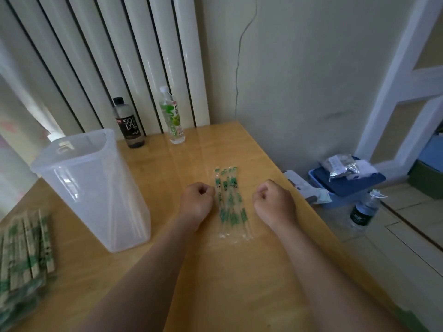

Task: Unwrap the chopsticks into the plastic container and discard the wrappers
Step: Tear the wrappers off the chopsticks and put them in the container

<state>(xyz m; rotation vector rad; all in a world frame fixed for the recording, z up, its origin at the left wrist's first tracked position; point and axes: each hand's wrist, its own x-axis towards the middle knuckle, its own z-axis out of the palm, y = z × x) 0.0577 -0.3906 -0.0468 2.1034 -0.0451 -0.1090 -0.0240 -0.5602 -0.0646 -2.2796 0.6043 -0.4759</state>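
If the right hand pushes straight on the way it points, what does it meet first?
The right hand probably meets only bare table, passing just right of the wrappers, then the wall; depth unclear.

Dim, soft daylight from the left; wide-angle bending, blurred edges

One view only, head-worn, wide-angle. Camera is sitting above the near edge of the bench [239, 271] and is looking forward and steeply down across it. It is facing the wall [311, 80] and the radiator [107, 56] behind the bench's far edge. Both forearms are entering from the bottom of frame; left hand [197, 201] and right hand [274, 203] are lying near frame centre, close under the lens. Wide lens is bowing the radiator's straight ribs outward. Frame is also taking in the floor [395, 248] at right and the plastic container [91, 188] at left.
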